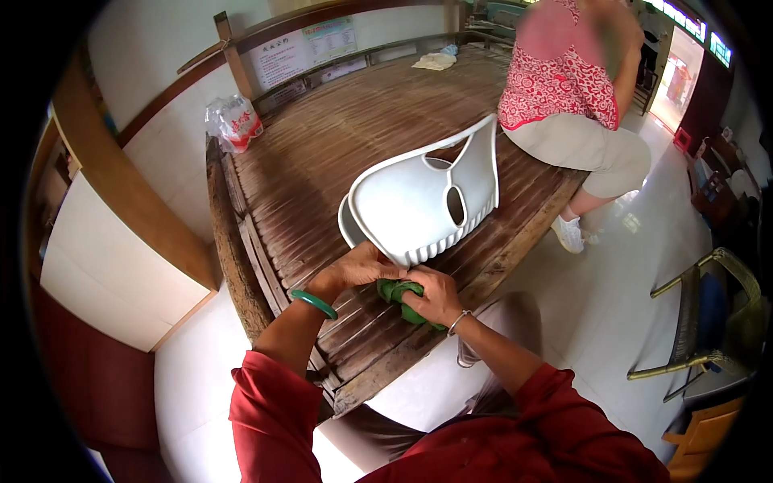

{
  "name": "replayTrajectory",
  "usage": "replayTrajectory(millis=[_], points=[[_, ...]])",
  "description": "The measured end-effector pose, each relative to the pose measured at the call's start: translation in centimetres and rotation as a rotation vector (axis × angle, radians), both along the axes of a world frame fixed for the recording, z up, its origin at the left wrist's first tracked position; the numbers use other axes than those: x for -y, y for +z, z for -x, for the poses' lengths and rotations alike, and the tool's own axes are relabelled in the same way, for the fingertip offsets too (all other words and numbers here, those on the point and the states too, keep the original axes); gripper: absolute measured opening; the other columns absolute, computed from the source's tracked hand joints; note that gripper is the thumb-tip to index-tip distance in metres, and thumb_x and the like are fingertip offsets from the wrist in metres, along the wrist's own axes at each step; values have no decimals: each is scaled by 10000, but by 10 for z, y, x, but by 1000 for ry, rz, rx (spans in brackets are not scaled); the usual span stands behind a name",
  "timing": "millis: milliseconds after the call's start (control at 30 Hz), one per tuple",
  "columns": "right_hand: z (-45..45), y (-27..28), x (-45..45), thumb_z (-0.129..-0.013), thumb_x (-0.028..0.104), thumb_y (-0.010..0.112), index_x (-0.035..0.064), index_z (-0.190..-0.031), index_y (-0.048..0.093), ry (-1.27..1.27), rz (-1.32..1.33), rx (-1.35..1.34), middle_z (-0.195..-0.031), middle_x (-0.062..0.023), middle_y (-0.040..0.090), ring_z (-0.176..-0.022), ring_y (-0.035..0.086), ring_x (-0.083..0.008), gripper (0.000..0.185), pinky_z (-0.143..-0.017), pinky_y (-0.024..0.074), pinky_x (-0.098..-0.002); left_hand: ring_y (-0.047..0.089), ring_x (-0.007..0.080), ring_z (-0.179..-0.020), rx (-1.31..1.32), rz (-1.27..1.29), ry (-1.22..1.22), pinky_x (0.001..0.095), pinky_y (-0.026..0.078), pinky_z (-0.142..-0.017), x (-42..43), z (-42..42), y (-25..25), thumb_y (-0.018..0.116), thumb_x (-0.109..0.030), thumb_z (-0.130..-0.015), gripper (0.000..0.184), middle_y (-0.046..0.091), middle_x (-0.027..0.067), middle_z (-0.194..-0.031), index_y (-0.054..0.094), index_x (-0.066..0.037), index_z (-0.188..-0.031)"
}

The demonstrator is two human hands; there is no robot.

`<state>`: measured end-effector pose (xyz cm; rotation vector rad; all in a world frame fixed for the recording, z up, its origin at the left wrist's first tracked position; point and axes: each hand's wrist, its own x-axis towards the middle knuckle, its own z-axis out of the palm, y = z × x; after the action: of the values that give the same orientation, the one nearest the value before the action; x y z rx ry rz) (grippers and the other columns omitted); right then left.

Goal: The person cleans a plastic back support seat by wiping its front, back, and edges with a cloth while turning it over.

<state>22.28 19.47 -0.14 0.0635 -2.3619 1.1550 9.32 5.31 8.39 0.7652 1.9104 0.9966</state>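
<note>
A white moulded plastic piece [411, 201] with rounded cut-outs and a ribbed edge leans tilted on the slatted bamboo platform [322, 153]; its exact kind I cannot make out. My left hand [360, 267], with a green bangle on the wrist, is closed at the piece's near lower corner. Fingers of my right hand [435, 298] are wrapped round a bunched green cloth [400, 296], just beside that corner. Both hands are close together near the platform's front edge, and the left fingertips are partly hidden.
A person [564, 105] in a red-and-white patterned top sits on the platform's right edge. At the back left stands a clear plastic bag [233, 122] with red print. A pale folded cloth [435, 61] lies at the far end. A metal-framed chair [708, 322] is on the right.
</note>
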Motion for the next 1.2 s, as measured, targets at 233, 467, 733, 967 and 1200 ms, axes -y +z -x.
replayTrajectory(millis=[233,467,733,967,1200], points=[[2,2,-1,-745,238,650,83,-838,635,12,-31,46,-803,-100,609,-740,616,-341,181,-638,490,-430,641,229,-1003,-337,-107,-137,362,485,-892,2,7,-26,772,-220,-793,441,692,183,-1047,647,10,-1148],[2,-3,1,-742,244,644,74,-850,646,2,-14,9,-819,-125,613,-763,620,-348,201,-642,482,-444,611,259,-1051,-252,-151,-154,380,461,-936,2,2,-19,728,-373,-849,561,655,157,-1164,590,-9,-1253],[4,-11,-4,-765,221,690,71,-902,657,62,-29,8,-862,-134,633,-802,629,-340,206,-681,499,-411,598,201,-1053,108,-344,135,333,489,-907,8,10,-3,778,-378,-817,665,630,115,-1192,556,57,-1268],[9,-24,-20,-779,173,639,-17,-972,635,252,260,90,-876,-143,658,-801,645,-249,271,-735,492,-341,616,200,-999,95,-340,219,340,505,-869,8,0,-3,800,-233,-805,537,656,107,-1117,594,39,-1220],[7,-26,-25,-800,132,591,-51,-958,613,388,672,175,-814,-8,613,-777,540,-74,243,-731,452,-253,642,196,-907,144,-294,227,329,518,-821,4,-6,-9,777,-108,-801,411,670,88,-1060,625,26,-1158]])
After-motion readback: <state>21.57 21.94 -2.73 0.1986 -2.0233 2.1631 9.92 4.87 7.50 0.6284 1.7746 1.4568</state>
